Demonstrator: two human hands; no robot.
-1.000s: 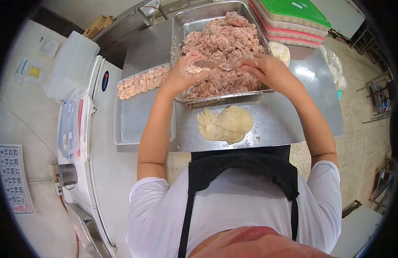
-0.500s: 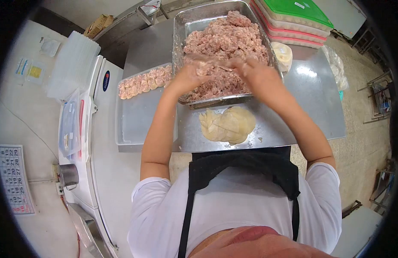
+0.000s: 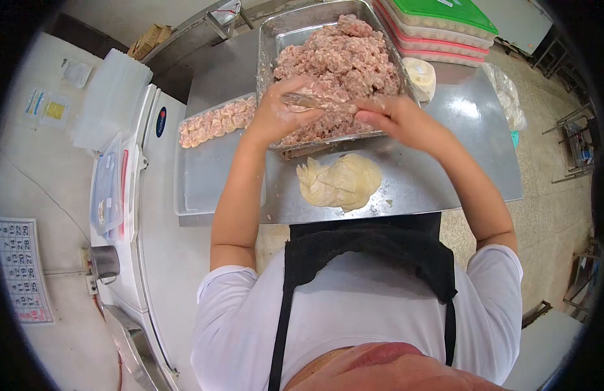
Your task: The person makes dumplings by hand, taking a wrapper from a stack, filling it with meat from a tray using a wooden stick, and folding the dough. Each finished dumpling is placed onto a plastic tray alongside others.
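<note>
The person's right hand (image 3: pixel 406 122) gripped a slim utensil (image 3: pixel 300 100), its far end at the curled left hand (image 3: pixel 274 116); whether that hand held anything could not be told. Both were above minced meat (image 3: pixel 344 58) heaped in a metal pan (image 3: pixel 290 38). Nearer the body, pale dough rounds (image 3: pixel 344 182) lay on the steel table (image 3: pixel 458 173). Leftward, meat-filled pieces (image 3: pixel 216 124) lined the far end of a clear tray (image 3: pixel 217 179).
</note>
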